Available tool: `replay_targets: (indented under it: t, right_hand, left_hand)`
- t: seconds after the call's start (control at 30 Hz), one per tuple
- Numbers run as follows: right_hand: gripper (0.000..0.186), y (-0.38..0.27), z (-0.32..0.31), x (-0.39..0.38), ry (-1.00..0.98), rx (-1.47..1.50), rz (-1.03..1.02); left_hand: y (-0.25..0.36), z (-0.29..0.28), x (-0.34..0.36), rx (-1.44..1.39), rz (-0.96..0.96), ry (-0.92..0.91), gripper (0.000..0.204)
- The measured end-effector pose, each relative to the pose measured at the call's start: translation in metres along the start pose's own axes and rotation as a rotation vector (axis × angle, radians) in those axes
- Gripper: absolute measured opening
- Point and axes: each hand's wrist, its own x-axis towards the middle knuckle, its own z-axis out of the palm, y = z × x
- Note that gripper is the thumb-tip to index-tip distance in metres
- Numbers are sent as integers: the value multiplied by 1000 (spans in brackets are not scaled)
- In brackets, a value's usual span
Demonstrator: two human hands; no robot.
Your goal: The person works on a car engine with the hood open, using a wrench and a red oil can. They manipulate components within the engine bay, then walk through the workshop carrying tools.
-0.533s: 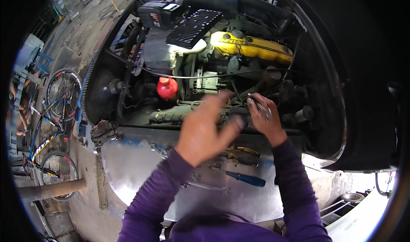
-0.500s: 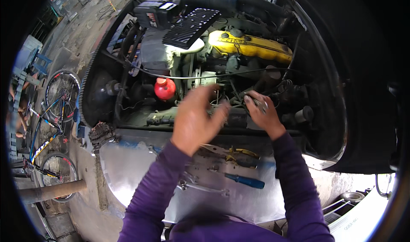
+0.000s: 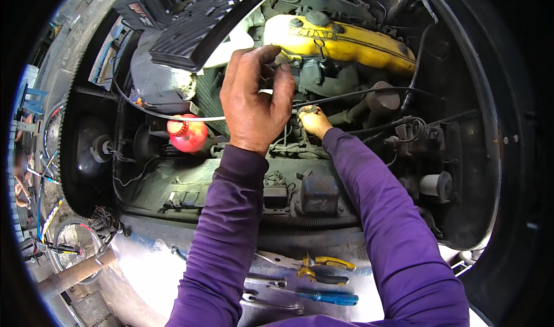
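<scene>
My left hand (image 3: 254, 99) is raised over the engine bay, its thumb and fingers curved apart with nothing visible between them. Lower and to the right, my right hand (image 3: 314, 123) reaches in among hoses and wiring, just below a black cable (image 3: 369, 92). Its fingers are curled; a small dark shape shows at them, too small to name. Beyond both hands lies a yellow engine cover (image 3: 352, 43). A red plastic bottle with a red cap (image 3: 190, 136) stands to the left of my left hand.
A ribbed black panel (image 3: 210, 24) and a black box (image 3: 141, 10) rest at the far left. Yellow-handled pliers (image 3: 309, 267), a blue-handled screwdriver (image 3: 332, 297) and wrenches (image 3: 271, 304) lie on the metal near me. A bicycle (image 3: 81, 240) stands left.
My view has come closer to the engine. My right hand has gone farther in, under the cable. My left hand has risen toward the yellow cover, its fingers still apart.
</scene>
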Motion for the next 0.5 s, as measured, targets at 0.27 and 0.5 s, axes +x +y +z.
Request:
replay_targets:
  t: [0.27,0.5]
  right_hand:
    - [7,-23,7,-32,-29,137,356]
    - [23,-47,-17,-39,-12,744,585]
  left_hand:
    - [-9,-9,-3,103,98,-2,24]
    - [-23,-11,-7,126,10,3,22]
